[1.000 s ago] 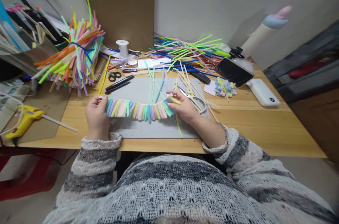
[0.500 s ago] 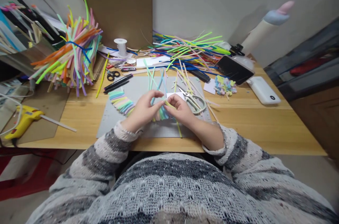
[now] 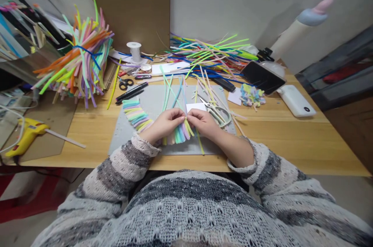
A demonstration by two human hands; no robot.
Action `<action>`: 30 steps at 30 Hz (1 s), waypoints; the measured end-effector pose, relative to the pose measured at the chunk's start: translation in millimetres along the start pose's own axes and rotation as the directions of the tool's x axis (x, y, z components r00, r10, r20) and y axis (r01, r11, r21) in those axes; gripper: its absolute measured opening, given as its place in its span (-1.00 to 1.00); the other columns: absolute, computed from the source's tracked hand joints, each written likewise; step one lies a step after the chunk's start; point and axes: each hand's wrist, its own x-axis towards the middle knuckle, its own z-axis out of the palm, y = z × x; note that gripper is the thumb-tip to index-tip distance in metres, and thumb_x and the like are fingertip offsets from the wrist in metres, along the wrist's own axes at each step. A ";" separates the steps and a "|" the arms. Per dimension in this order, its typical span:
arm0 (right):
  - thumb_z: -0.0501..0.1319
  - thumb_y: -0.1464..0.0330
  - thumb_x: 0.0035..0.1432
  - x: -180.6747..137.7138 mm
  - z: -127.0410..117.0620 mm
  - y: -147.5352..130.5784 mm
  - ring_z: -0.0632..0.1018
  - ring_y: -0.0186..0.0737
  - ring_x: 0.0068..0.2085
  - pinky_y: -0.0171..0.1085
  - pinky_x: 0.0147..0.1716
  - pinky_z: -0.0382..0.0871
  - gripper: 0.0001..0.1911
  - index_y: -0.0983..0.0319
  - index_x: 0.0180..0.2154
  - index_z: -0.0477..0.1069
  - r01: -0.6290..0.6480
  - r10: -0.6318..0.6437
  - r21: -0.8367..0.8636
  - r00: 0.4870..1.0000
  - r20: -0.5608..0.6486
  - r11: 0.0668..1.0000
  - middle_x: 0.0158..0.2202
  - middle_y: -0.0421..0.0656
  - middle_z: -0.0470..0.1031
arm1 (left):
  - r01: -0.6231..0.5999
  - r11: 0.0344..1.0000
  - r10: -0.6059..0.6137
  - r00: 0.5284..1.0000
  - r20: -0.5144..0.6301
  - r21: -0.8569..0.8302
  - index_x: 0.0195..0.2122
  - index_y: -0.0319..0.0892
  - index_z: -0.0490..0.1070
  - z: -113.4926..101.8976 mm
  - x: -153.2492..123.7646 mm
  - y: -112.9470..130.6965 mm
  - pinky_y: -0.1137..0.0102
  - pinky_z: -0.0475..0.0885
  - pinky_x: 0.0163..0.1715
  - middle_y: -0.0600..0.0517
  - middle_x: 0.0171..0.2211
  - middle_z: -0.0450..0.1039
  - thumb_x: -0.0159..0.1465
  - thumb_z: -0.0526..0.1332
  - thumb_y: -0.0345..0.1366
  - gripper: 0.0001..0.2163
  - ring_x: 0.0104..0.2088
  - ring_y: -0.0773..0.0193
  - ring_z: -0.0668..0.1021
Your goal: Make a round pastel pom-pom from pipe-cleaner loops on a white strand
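A curved fringe of short pastel pipe cleaners [image 3: 135, 115] lies on a grey mat [image 3: 119, 138]; its middle passes under my left hand [image 3: 166, 123]. Thumb and forefinger of that hand pinch the fringe's right end. My right hand [image 3: 204, 123], also closed in a pinch, meets it there on a yellow pipe cleaner [image 3: 189, 127] whose short ends hang down beside the fringe. The exact grip point is partly hidden by the fingertips. Just beyond my right hand, scissors [image 3: 217, 112] rest on the mat near a white card [image 3: 194, 106]. Long pastel pipe cleaners [image 3: 170, 93] lie beyond my hands.
A thick bundle of pipe cleaners [image 3: 81, 60] stands at left, near a yellow glue gun [image 3: 29, 136]. Black markers [image 3: 131, 93], a wire spool [image 3: 134, 51] and loose pipe cleaners [image 3: 215, 56] lie behind the mat. A phone [image 3: 262, 77] and a white power bank [image 3: 297, 101] are at right.
My fingertips have come together and lowered slightly. The yellow pipe cleaner, earlier held between my hands, now hangs folded down at the fringe's right end. The view has shifted a little.
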 end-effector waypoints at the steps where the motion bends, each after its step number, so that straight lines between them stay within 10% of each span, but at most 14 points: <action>1: 0.10 0.25 0.14 0.0 0.6 0.6 0.28 -0.38 -0.55 -0.35 -0.52 0.15 -0.74 0.22 -0.54 0.26 0.003 -0.003 -0.004 1.000 -0.002 1.000 -0.61 -0.29 0.26 | -0.004 1.000 0.004 1.000 0.000 -0.002 -0.39 -0.22 0.35 0.5 -0.3 -0.3 0.41 0.29 -0.39 0.07 -0.46 0.33 0.19 0.16 -0.19 -0.81 -0.42 0.33 0.39; 13: 0.08 0.30 0.12 0.6 1.6 7.7 0.24 -0.40 -0.54 -0.37 -0.53 0.10 -0.71 0.23 -0.60 0.22 0.049 -0.041 -0.172 0.998 0.050 0.984 -0.63 -0.29 0.18 | -0.006 0.982 0.000 0.999 0.033 0.186 -0.42 -0.24 0.41 -0.4 -5.5 2.8 0.41 0.29 -0.36 0.07 -0.48 0.39 0.16 0.17 -0.29 -0.88 -0.41 0.32 0.41; 30: 0.08 0.36 0.16 -13.4 1.6 8.5 0.27 -0.39 -0.54 -0.37 -0.51 0.10 -0.75 0.22 -0.56 0.21 0.173 -0.164 -0.309 0.985 0.057 0.935 -0.60 -0.28 0.23 | 0.111 0.993 -0.105 0.981 0.162 -0.030 -0.32 -0.22 0.42 -2.7 -6.9 2.0 0.41 0.36 -0.39 0.02 -0.42 0.45 0.19 0.21 -0.19 -0.81 -0.41 0.33 0.46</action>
